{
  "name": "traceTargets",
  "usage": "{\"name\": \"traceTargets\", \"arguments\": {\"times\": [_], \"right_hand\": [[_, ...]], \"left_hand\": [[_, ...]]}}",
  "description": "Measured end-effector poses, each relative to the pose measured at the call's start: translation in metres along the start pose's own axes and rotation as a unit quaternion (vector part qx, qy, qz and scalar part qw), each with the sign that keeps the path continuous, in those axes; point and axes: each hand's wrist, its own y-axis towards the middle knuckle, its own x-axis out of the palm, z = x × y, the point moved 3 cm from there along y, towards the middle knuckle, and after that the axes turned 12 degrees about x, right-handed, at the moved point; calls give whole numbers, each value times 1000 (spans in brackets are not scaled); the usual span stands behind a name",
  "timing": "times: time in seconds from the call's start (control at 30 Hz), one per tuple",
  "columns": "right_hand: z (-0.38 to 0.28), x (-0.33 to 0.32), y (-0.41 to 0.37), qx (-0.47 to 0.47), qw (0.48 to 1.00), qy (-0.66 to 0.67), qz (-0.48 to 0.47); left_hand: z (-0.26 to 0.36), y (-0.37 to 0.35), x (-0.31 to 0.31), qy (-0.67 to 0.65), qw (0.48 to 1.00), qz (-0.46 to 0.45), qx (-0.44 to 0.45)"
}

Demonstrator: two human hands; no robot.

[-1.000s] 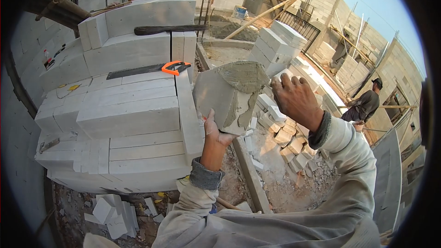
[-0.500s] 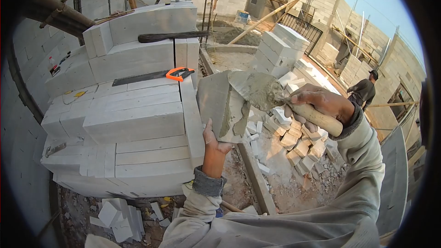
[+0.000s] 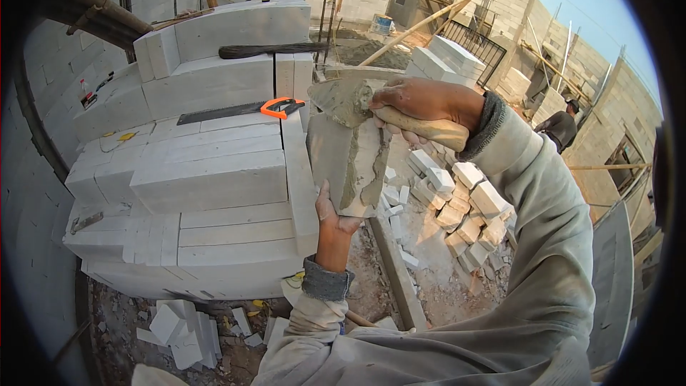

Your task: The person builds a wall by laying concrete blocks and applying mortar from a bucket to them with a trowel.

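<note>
My left hand (image 3: 334, 218) grips the lower end of a light grey block (image 3: 330, 161), holding it up at a tilt. Grey mortar (image 3: 350, 175) runs in a ridge along the edge of the block, and more lies on its narrow face. My right hand (image 3: 429, 107) is wrapped round the wooden handle of a trowel (image 3: 325, 99). The trowel's mortar-smeared blade lies across the top end of the block, partly hiding it. Wet mortar clings near the base of the blade.
Stacked white blocks (image 3: 207, 179) stand at the left, with an orange-handled handsaw (image 3: 282, 108) and a dark brush-like bundle (image 3: 271, 50) on them. Broken blocks (image 3: 464, 214) lie on the ground at right. A person (image 3: 559, 127) is at far right. A concrete beam (image 3: 396, 275) crosses below.
My right hand has moved left with the trowel, bringing its blade over the block's top end. My left hand and the block have barely moved.
</note>
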Motion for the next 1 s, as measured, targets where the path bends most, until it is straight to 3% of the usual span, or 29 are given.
{"name": "traceTargets", "arguments": {"times": [0.13, 0.2, 0.23, 0.27, 0.33, 0.43, 0.53, 0.7, 1.0], "right_hand": [[-22, -36, 5, -61, 977, -58, 197], [-10, -47, -16, -156, 978, 26, 134], [1, -45, -27, -182, 974, -41, 125], [10, -35, -41, -260, 935, -164, 177], [34, -15, -51, -341, 766, -455, 300], [55, 24, -67, -251, 705, -563, 350], [67, 41, -53, -215, 612, -675, 350], [43, 47, -22, -255, 626, -643, 359], [14, 55, -4, -140, 645, -693, 291]], "left_hand": [[-3, -1, -14, -14, 1000, -1, 11], [-1, 1, -17, -22, 1000, -11, 20], [-2, 0, -17, -18, 1000, -7, 24], [-2, -2, -19, -12, 1000, 0, 27], [-1, 5, -23, -34, 999, -21, 19], [-3, 5, -23, -51, 998, -40, 2], [-3, 7, -24, -43, 998, -34, 2], [-6, 0, -26, -67, 996, -59, -6], [-6, -5, -20, -47, 998, -26, 28]]}}
